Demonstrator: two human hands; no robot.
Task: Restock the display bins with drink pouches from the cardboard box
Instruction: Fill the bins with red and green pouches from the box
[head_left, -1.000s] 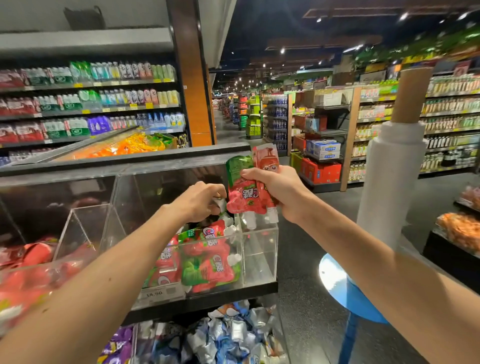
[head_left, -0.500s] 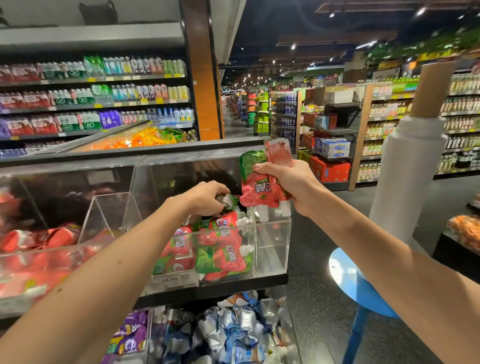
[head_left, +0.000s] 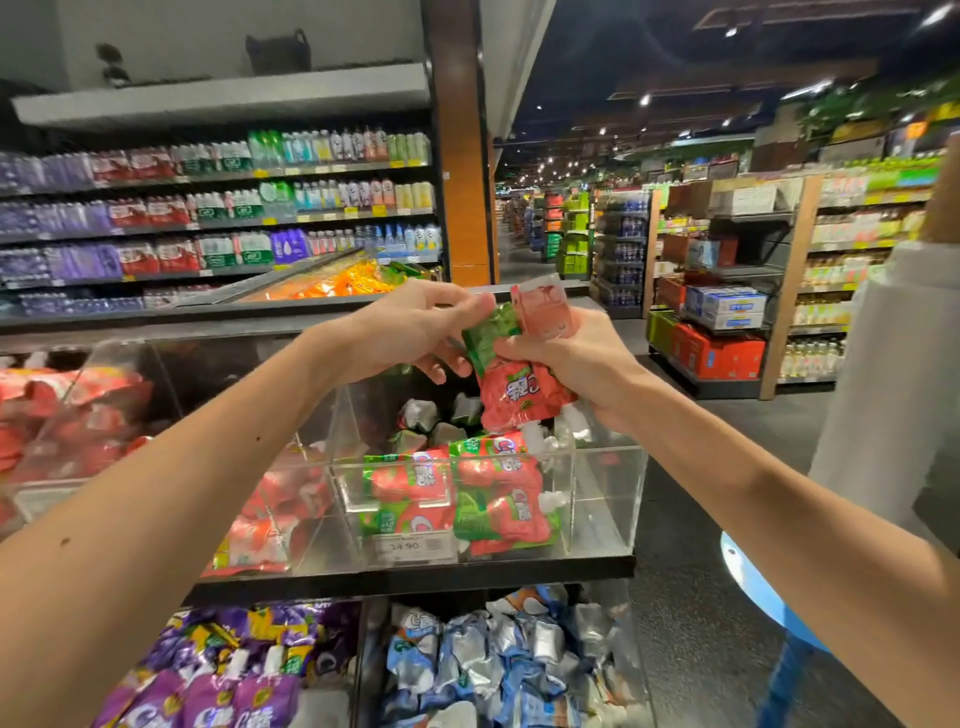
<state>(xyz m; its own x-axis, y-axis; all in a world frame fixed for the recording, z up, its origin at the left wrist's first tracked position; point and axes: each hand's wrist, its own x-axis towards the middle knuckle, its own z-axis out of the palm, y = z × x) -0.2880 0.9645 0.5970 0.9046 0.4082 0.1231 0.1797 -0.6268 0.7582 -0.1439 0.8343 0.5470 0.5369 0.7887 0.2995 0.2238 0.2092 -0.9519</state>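
My right hand grips a small bunch of red-and-green drink pouches, spouts pointing down, above the clear acrylic bin. My left hand has come up beside it and pinches the green top edge of the front pouch. In the bin below lie several of the same red-and-green pouches, with silver pouch backs behind them. The cardboard box is out of view.
Left of this bin another clear bin holds red pouches. Lower bins hold purple pouches and blue-silver pouches. A white plastic-film roll stands at right over a blue stool. The store aisle stretches beyond.
My left hand rose out of the bin and now pinches the top of the pouches that my right hand holds. The view shifted down and nearer to the bins.
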